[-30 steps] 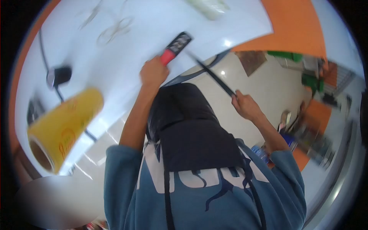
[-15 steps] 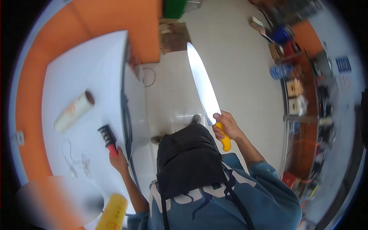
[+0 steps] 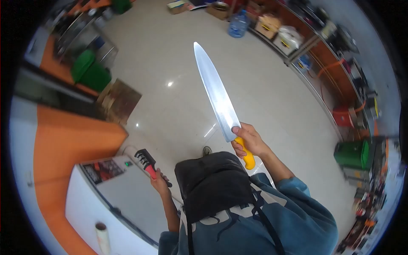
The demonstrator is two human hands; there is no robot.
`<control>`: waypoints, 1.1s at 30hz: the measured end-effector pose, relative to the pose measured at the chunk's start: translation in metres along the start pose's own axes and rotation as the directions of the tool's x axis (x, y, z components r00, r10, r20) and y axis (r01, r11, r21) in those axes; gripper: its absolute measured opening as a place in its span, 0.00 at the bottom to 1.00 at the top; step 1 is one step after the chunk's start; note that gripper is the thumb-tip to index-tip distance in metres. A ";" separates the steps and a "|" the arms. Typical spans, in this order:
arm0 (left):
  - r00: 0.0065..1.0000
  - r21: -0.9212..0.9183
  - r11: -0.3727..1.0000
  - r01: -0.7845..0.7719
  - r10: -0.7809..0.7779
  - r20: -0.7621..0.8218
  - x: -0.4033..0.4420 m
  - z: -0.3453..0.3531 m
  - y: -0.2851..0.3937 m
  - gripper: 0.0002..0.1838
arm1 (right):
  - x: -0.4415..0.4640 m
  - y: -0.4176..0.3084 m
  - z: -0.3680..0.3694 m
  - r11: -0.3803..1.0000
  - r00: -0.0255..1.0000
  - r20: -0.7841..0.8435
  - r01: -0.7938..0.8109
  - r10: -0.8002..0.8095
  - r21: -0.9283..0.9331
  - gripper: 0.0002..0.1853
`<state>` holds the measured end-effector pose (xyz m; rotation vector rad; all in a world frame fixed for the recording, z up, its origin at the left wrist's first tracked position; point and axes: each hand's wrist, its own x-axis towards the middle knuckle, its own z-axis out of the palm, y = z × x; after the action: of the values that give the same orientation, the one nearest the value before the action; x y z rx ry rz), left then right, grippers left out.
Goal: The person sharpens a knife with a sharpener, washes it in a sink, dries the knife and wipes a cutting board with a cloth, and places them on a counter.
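Observation:
My right hand (image 3: pixel 251 140) is closed round a large chef's knife (image 3: pixel 216 95) with a yellow handle. Its thumb presses on the blade near the handle, and the bright blade points forward and slightly left over the floor. Lower and to the left, my left hand (image 3: pixel 160 183) grips a handheld knife sharpener (image 3: pixel 145 160), black with a red section and several slots along its head. Knife and sharpener are well apart. Below and between my hands hangs a black bag (image 3: pixel 212 178), worn on the front of my body.
A white fridge-like appliance (image 3: pixel 123 195) stands left, with a film roll (image 3: pixel 102 238) on its side. Green bins (image 3: pixel 90 70) (image 3: pixel 352 154) stand at left and right. Metal shelving (image 3: pixel 312 80) with boxes lines the right; a blue water bottle (image 3: pixel 239 24) is ahead.
My view has turned and moved away from the appliance, which now lies lower left. The sharpener has come from over the white surface to over the floor, nearer the knife. Both grips are unchanged.

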<state>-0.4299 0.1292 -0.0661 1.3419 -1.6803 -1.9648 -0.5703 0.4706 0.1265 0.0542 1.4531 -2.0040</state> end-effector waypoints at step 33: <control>0.328 0.484 0.835 -0.262 -0.395 0.858 0.047 1.201 0.134 0.13 | 0.135 0.083 -0.620 0.981 0.093 -0.983 -0.125 0.160 0.148 0.22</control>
<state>-1.3996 0.8514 -0.0629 0.0851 -2.9257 -2.6845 -0.8384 0.9269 -0.2338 1.8984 2.0050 -1.7174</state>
